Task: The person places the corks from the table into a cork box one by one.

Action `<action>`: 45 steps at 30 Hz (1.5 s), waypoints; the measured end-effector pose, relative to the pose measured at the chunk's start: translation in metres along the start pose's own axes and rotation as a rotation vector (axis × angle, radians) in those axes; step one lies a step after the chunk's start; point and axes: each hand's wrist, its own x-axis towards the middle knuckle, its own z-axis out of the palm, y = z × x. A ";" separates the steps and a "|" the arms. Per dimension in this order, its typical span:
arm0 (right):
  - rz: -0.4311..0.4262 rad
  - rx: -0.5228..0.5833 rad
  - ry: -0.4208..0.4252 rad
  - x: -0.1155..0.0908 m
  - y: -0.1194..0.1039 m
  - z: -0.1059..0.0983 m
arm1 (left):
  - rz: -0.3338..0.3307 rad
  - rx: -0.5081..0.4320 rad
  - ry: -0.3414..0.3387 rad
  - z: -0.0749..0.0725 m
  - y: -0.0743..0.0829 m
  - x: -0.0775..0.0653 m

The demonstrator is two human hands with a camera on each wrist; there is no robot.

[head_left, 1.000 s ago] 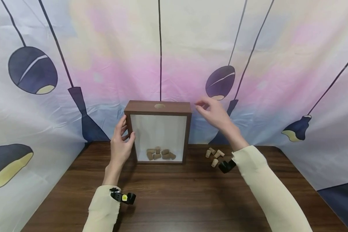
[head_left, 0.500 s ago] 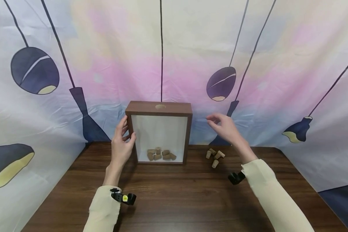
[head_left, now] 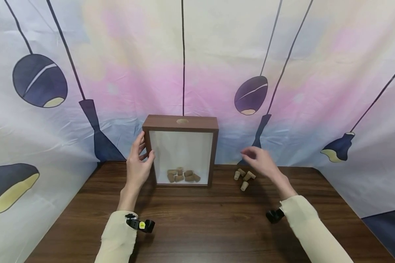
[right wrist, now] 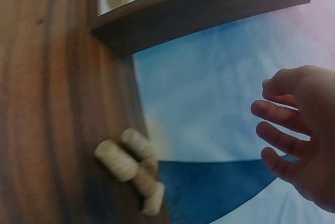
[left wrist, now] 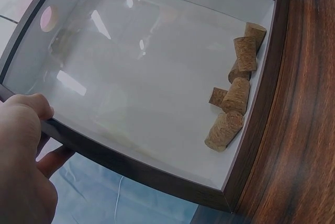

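Note:
An upright brown wooden display box (head_left: 214, 157) with a clear front stands near the back of the table in the head view. A round hole (head_left: 182, 121) opens in its top. Several wine corks (left wrist: 236, 96) lie along its bottom behind the clear front. My left hand (head_left: 139, 168) grips the box's left side, thumb at the front edge and fingers along the side. To the right of the box, my right hand (head_left: 262, 163) hovers above several loose corks (head_left: 244, 186) on the table. Nothing shows between its loosely bent fingers (right wrist: 277, 111), which are apart from the corks.
The dark wood-grain table (head_left: 197, 223) spreads in front of the box. Close behind it hangs a pastel cloth (head_left: 210, 73) printed with dark lamp shapes. Each sleeved wrist carries a small black camera (head_left: 145, 225).
My right hand has moved from beside the box's top right corner down and to the right, toward the loose corks. My left hand has stayed on the box.

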 end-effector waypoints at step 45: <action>0.154 0.024 -0.155 -0.067 0.058 0.058 | 0.015 0.004 -0.006 -0.002 0.002 -0.001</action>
